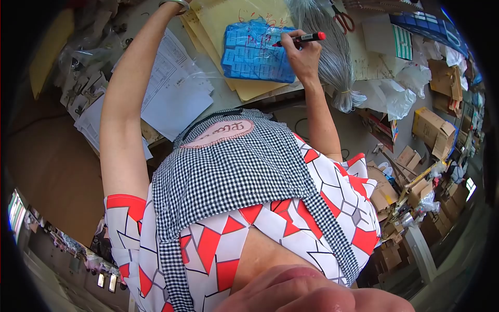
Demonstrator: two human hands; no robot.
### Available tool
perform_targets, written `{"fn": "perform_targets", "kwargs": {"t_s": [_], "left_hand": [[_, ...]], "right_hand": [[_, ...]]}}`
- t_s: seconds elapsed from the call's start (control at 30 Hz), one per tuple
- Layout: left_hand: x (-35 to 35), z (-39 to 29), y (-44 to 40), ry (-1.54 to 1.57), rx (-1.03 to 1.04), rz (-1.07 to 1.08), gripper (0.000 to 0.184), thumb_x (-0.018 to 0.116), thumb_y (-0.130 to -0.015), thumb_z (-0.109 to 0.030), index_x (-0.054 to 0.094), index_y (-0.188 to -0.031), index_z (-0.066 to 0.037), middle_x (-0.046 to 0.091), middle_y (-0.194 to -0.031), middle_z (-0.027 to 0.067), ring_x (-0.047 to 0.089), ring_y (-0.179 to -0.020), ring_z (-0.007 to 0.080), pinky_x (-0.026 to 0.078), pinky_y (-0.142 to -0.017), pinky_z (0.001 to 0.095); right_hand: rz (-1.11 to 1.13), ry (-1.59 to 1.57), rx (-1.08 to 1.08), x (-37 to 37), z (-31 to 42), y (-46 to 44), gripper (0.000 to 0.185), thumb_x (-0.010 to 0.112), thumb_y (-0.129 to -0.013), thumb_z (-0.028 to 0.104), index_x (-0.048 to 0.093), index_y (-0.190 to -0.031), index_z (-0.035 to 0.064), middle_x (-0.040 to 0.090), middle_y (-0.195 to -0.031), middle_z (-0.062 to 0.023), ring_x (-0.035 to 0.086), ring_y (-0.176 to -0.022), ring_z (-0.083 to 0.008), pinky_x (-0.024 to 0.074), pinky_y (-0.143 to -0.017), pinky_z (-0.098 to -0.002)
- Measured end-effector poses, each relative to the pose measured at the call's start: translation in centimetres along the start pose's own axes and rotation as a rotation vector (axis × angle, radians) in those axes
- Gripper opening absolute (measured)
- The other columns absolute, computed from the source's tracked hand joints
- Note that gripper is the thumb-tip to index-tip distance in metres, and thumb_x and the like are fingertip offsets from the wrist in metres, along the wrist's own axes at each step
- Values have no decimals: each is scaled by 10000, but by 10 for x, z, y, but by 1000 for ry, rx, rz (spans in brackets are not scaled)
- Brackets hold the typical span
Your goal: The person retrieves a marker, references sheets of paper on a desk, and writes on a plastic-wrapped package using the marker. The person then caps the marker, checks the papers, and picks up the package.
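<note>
A block of small blue boxes wrapped in clear film point(254, 54) lies on yellow sheets of card point(252, 91) on the table. Red handwriting runs over the wrap and the card beyond it. My right hand point(302, 54) is closed round a black marker with a red end point(311, 37), its tip over the upper right part of the block. My left forearm reaches up past the left of the block, and the hand itself is outside the top edge of the view.
Printed papers point(174, 88) lie left of the card. A bundle of grey wires point(332, 57) and red-handled scissors point(343, 22) are to the right. Plastic bags point(397, 96) hang at the table's right edge, with cardboard boxes point(434, 132) on the floor beyond.
</note>
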State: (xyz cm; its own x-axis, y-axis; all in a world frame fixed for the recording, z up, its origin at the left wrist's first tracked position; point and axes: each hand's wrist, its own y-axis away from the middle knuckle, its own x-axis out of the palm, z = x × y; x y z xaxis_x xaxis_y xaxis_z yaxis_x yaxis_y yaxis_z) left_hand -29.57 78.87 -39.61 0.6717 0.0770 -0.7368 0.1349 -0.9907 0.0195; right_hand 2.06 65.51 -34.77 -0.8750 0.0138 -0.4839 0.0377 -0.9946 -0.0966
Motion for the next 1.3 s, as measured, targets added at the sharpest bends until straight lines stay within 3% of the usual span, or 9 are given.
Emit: {"fn": "perform_targets", "kwargs": {"t_s": [0.1, 0.3, 0.37, 0.43, 0.67, 1.0, 1.1, 1.23, 1.3], "left_hand": [[-18, -45, 37, -59, 165, -355, 346, 691, -753, -272, 634, -1036, -82, 602, -743, 39, 554, -648, 120, 459, -589, 303], [-36, -54, 123, 203, -103, 129, 731, 749, -720, -307, 414, -1320, -59, 611, -1097, 163, 590, -987, 223, 473, -834, 349], [-26, -83, 175, 459, 128, 135, 408, 627, -849, -121, 522, -1236, -49, 509, -719, -59, 442, -654, 26, 368, -588, 169], [-27, -104, 212, 424, 142, 214, 511, 617, -855, -213, 420, -1311, -94, 502, -673, 21, 498, -622, 98, 439, -613, 258], [-58, -138, 321, 441, 245, 280, 535, 585, -873, -152, 362, -1347, -42, 431, -748, -12, 417, -659, 74, 385, -612, 215], [-53, -139, 323, 415, 274, 236, 549, 577, -862, -121, 353, -1361, -76, 447, -749, 9, 439, -656, 102, 404, -619, 245], [-53, -132, 333, 378, 288, 182, 545, 576, -845, -82, 354, -1343, -80, 477, -744, 45, 476, -640, 134, 422, -614, 277], [-61, -129, 351, 270, 279, 195, 530, 590, -792, -86, 387, -1281, -59, 601, -827, 231, 580, -790, 411, 451, -677, 452], [-66, -129, 361, 248, 261, 199, 512, 593, -800, -100, 400, -1271, -54, 608, -848, 226, 593, -796, 393, 465, -690, 439]], "right_hand": [[-110, -85, -8, -11, 1, 2, 198, 657, -777, 188, 620, -744, -4, 596, -574, -45, 570, -518, -106, 447, -520, -247], [-110, -538, 97, -30, 27, 14, 151, 655, -826, 159, 608, -817, 16, 558, -597, 5, 512, -531, -56, 390, -490, -195], [-70, -574, 97, -35, 42, 21, 160, 645, -847, 173, 603, -823, 20, 560, -601, -7, 495, -521, -54, 383, -491, -188], [39, -737, 54, -33, 56, 36, 191, 628, -868, 199, 599, -839, 13, 555, -592, -10, 487, -513, -59, 380, -484, -198], [219, -788, -57, -30, 114, 135, 243, 554, -915, 242, 618, -874, 12, 565, -650, -12, 517, -560, -50, 399, -513, -190], [214, -794, -91, -25, 123, 141, 170, 561, -904, 174, 612, -897, 12, 568, -695, 6, 522, -604, -42, 393, -535, -183], [246, -641, -93, -17, 133, 154, 122, 574, -889, 118, 610, -913, 3, 583, -748, -6, 522, -682, -51, 400, -595, -190], [349, -502, -165, 1, 132, 173, 99, 563, -880, 67, 610, -920, -10, 599, -802, -8, 533, -724, -73, 427, -664, -214], [362, -551, -127, 4, 133, 180, 99, 562, -882, 70, 613, -921, -6, 598, -805, -13, 518, -684, -65, 416, -621, -205]]}}
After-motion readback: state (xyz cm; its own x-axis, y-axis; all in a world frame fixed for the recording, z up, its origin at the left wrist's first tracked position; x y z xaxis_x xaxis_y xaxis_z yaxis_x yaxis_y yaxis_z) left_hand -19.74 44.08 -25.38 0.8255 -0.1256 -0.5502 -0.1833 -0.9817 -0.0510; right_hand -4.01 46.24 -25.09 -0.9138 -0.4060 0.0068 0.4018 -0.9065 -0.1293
